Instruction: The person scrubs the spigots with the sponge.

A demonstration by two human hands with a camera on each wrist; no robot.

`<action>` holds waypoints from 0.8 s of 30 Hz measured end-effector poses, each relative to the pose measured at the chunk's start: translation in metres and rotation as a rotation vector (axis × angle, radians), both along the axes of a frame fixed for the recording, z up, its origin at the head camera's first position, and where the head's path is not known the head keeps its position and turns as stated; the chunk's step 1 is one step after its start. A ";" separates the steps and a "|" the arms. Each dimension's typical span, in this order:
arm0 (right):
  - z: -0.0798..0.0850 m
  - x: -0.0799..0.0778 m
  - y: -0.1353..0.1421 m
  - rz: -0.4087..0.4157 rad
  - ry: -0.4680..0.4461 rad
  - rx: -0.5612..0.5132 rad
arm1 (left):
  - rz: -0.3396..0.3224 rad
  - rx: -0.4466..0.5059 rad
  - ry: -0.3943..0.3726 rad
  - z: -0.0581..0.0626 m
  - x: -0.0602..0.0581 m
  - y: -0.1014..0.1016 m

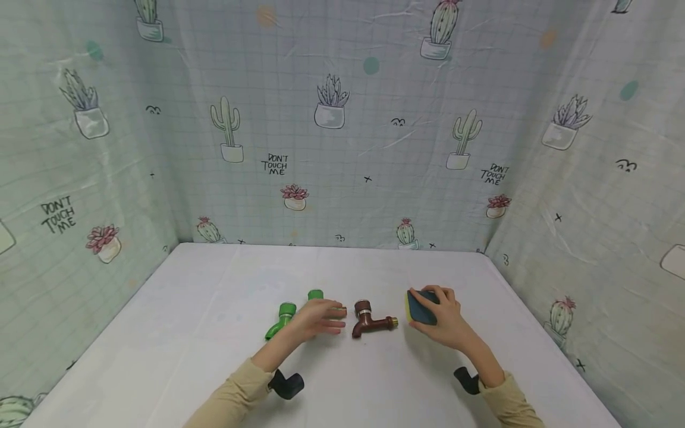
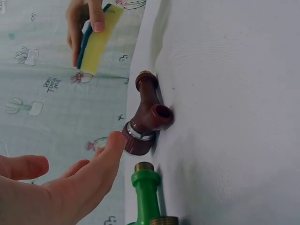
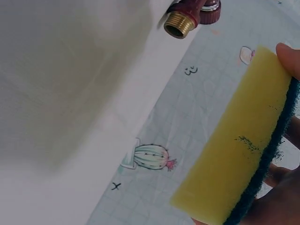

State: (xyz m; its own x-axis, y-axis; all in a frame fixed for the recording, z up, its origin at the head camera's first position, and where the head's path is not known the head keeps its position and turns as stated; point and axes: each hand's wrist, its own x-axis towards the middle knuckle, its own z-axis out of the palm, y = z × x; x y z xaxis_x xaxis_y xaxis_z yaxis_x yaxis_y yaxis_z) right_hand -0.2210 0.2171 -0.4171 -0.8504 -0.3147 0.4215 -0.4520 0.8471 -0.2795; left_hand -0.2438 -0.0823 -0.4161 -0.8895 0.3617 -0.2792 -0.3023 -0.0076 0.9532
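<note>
My right hand (image 1: 446, 318) grips a sponge (image 1: 423, 307), yellow foam with a dark blue-green scouring layer, held up above the table right of the brown tap. In the right wrist view the foam side of the sponge (image 3: 234, 140) shows dark specks. My left hand (image 1: 316, 321) hovers with fingers extended over a green tap (image 1: 316, 294), which it partly hides. Another green tap (image 1: 287, 309) lies just to its left. Between the hands lies a brown tap (image 1: 369, 321) with a brass threaded end; in the left wrist view my left fingertips overlap its cap (image 2: 137, 145).
Black wrist-camera mounts (image 1: 287, 384) sit at both wrists. The white table (image 1: 348, 267) ends at a cactus-print cloth (image 1: 374, 148) that rises at the back and both sides.
</note>
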 end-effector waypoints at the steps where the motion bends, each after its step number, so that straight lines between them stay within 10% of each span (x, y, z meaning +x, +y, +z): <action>1: -0.001 -0.001 0.001 -0.003 -0.010 0.003 | -0.009 0.002 0.004 0.002 0.003 -0.005; 15: -0.018 -0.029 0.009 -0.090 -0.012 0.131 | 0.017 0.000 0.039 0.012 0.045 -0.070; 24: -0.023 -0.039 0.005 -0.106 -0.168 0.233 | 0.092 0.076 -0.057 0.011 0.061 -0.087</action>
